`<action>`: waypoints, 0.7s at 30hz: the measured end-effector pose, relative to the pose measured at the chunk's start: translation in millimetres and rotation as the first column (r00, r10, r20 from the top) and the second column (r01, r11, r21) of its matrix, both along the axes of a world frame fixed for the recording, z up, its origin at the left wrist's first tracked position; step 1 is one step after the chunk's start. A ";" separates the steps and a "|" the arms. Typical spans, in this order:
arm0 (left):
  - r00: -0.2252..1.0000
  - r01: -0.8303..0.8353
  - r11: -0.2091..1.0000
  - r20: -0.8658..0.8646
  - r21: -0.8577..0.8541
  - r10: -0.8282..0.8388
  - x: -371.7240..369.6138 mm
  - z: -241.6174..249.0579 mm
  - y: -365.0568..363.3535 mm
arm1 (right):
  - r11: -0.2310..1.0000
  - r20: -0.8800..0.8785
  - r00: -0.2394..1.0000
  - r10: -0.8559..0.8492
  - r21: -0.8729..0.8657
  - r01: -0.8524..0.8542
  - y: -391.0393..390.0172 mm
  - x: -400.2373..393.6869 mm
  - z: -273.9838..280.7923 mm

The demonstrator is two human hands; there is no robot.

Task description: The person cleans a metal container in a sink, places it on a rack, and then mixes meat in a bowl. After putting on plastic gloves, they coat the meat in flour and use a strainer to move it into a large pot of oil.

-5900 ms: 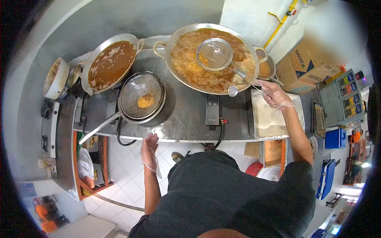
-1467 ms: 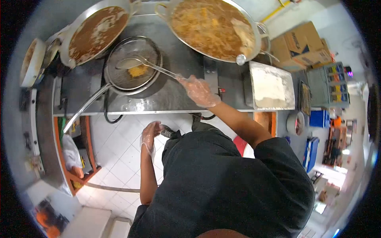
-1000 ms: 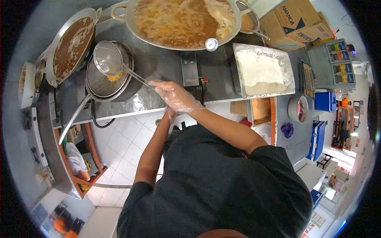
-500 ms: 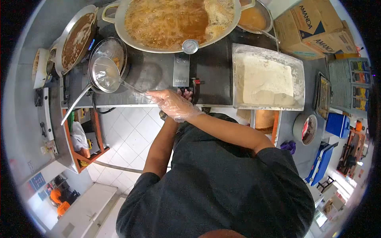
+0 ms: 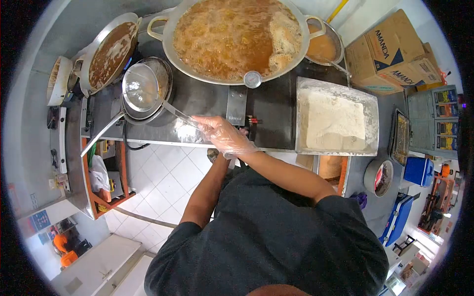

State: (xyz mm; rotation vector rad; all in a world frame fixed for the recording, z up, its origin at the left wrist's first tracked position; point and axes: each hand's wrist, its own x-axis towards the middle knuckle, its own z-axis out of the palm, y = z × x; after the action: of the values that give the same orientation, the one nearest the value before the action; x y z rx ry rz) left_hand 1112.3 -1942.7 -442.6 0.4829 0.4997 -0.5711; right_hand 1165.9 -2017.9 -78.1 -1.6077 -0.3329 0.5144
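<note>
My right hand (image 5: 224,135), in a clear plastic glove, is closed around the handle of a round mesh strainer (image 5: 138,91). The strainer's basket hangs over a metal bowl (image 5: 165,79) on the left of the stove top, and a long metal handle (image 5: 101,133) sticks out from that bowl. Crossing beneath the right wrist, my left hand (image 5: 244,131) reaches the counter's front edge by the burner's steel plate (image 5: 236,106). Most of it is hidden behind the glove, with only fingertips showing. Ahead, a large two-handled pan (image 5: 168,37) holds bubbling oil, a dial thermometer (image 5: 253,79) at its rim.
To the right stands a metal tray (image 5: 301,140) of white flour, with cardboard boxes (image 5: 390,54) behind it. A second pan (image 5: 89,66) of dark oil sits far left. At the back right is a bowl (image 5: 339,47) of brownish liquid. A pot (image 5: 370,180) rests on the side counter.
The whole view has shifted, so the counter appears lower and further right. Against the bowl, the strainer's basket has moved away from me, the right hand still gripping its handle.
</note>
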 end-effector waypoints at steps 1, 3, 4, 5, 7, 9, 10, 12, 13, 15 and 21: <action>1.000 0.008 1.000 0.009 0.008 -0.008 0.9 1.3 -0.9 | 0.999 0.011 1.000 -0.012 0.043 0.011 1.2 2.5 3.7; 0.999 0.026 0.999 0.024 0.020 -0.026 3.1 6.8 -3.9 | 0.991 0.030 0.999 -0.038 0.127 0.034 3.4 5.8 10.0; 0.999 0.033 0.999 0.030 0.024 -0.034 4.2 10.2 -5.0 | 0.992 0.025 0.999 -0.038 0.125 0.034 3.5 7.8 14.4; 0.998 0.044 0.999 0.037 0.030 -0.045 4.2 11.1 -6.8 | 0.992 0.020 0.999 -0.038 0.123 0.035 3.1 9.6 19.1; 0.997 0.059 0.998 0.049 0.030 -0.061 4.7 12.2 -9.4 | 0.989 0.006 0.998 -0.070 0.128 0.069 7.0 11.6 22.5; 0.995 0.072 0.997 0.063 0.036 -0.074 5.6 12.8 -12.4 | 0.982 -0.088 0.993 -0.073 0.170 0.087 9.7 12.5 32.8; 0.994 0.079 0.996 0.072 0.037 -0.081 7.3 12.5 -13.5 | 0.977 -0.134 0.988 -0.074 0.191 0.099 11.0 13.6 37.9; 0.992 0.093 0.995 0.082 0.041 -0.096 9.5 12.7 -15.3 | 0.981 -0.133 0.988 -0.078 0.165 0.100 13.5 16.3 43.0; 0.991 0.101 0.994 0.085 0.040 -0.104 10.3 12.5 -14.8 | 0.983 -0.135 0.988 -0.081 0.152 0.102 15.6 16.8 44.2; 0.989 0.110 0.993 0.096 0.044 -0.114 11.5 12.8 -15.3 | 0.977 -0.164 0.982 -0.089 0.180 0.119 21.3 16.4 42.4; 0.986 0.119 0.992 0.114 0.039 -0.123 16.7 12.8 -18.1 | 0.987 -0.138 0.987 -0.083 0.126 0.101 27.3 14.4 36.2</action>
State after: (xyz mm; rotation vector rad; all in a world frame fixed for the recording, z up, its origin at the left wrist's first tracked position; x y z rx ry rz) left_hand 1129.0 -1960.8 -429.9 0.5762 0.3708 -0.6482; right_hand 1180.3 -1990.6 -41.9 -1.4447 -0.1878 0.5148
